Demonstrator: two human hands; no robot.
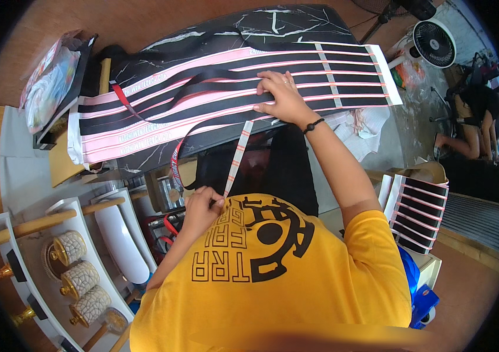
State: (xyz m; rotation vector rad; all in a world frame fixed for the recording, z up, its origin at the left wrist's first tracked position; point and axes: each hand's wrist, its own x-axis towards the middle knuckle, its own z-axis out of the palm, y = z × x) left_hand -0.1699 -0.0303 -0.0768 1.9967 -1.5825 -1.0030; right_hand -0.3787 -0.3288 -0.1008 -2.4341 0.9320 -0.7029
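Note:
A long white and pink printed sheet [144, 136] lies across the dark table, with several black straps [243, 75] laid along it in rows. Over these straps my right hand [283, 97] rests with fingers spread, its thumb by the near edge. Close to my shirt, my left hand [204, 206] is closed in a pinch on the lower end of a narrow pale tape strip [239, 154] with orange marks. The strip's upper end reaches the sheet's near edge. Beside it, a black strap with a red printed section [175, 164] loops down off the table.
Similar tape strips [328, 75] cross the straps at the sheet's right. A marble-patterned black table [314, 23] lies underneath. To the left are a rack with a plastic bag [56, 88] and shelves with patterned jars [79, 278]. A fan [434, 44] and another person [477, 117] are at right.

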